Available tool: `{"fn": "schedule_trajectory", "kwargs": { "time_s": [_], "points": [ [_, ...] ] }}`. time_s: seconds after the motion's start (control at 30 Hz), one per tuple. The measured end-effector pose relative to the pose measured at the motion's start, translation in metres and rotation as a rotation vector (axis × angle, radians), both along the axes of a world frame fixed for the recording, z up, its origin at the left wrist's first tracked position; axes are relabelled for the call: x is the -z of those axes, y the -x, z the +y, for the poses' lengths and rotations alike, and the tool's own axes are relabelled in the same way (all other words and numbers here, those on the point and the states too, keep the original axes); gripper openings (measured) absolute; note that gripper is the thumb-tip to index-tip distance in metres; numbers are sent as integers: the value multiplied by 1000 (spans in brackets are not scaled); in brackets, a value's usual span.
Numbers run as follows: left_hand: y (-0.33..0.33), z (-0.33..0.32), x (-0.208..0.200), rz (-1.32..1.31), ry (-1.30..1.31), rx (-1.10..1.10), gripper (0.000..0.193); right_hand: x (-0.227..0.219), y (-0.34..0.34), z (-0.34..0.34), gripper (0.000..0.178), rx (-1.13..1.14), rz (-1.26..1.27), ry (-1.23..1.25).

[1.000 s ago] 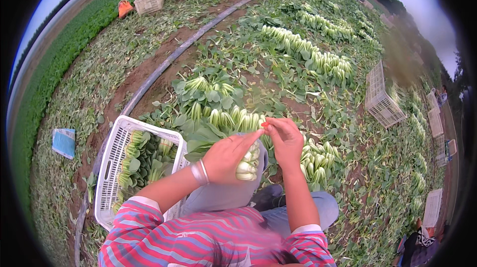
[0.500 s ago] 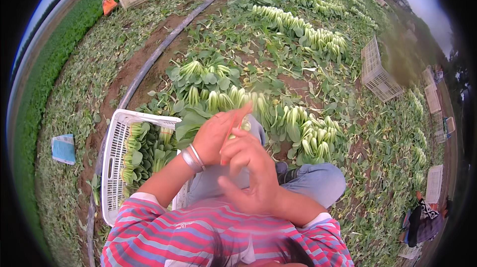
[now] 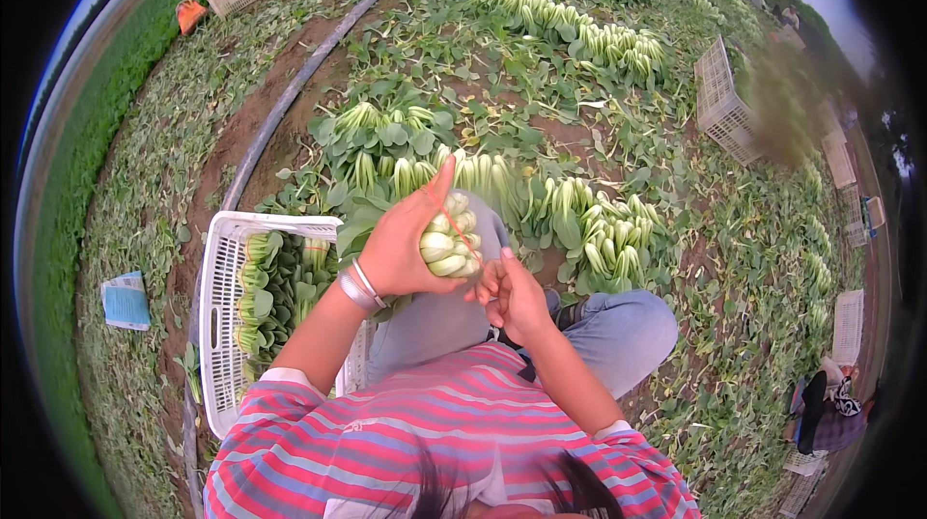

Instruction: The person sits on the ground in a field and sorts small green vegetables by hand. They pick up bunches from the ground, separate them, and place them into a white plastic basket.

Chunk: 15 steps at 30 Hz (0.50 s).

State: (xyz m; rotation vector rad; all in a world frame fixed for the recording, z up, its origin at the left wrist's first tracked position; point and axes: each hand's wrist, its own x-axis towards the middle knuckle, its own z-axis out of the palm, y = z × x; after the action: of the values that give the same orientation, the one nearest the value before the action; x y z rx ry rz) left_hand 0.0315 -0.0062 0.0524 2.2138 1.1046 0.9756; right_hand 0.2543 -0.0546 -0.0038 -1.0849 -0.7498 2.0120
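My left hand (image 3: 401, 244) is closed around a bunch of bok choy (image 3: 446, 251), its pale stem ends facing right and its leaves pointing left. A thin red band (image 3: 467, 240) runs from my left fingers across the stems toward my right hand (image 3: 515, 299). The right fingers are curled beside the lower stems and appear to pinch the end of that band; the fingertips are partly hidden. Just beyond my hands lies a row of cut bok choy (image 3: 483, 176) on the ground.
A white plastic crate (image 3: 220, 326) with banded bunches stands at my left. Further rows of bok choy (image 3: 579, 31) lie ahead. A pale crate (image 3: 724, 104) sits at the far right. A hose (image 3: 290, 94) runs along the left. Other people (image 3: 830, 413) sit in the field.
My hands have moved apart; the right hand has dropped down and right. The pale stem ends now show in my left hand, with the red band stretched across them.
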Motion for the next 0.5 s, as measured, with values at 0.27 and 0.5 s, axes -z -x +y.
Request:
{"fn": "schedule_trajectory", "kwargs": {
  "time_s": [0.27, 0.5],
  "points": [
    [-32, -12, -5, 274, -49, -187, 136, -63, 26, -17, 24, 261, -1024, -1473],
    [-32, -15, -35, 102, -110, 12, 132, -43, -2, 10, 9, 470, -535, -1427]
  ]
}}
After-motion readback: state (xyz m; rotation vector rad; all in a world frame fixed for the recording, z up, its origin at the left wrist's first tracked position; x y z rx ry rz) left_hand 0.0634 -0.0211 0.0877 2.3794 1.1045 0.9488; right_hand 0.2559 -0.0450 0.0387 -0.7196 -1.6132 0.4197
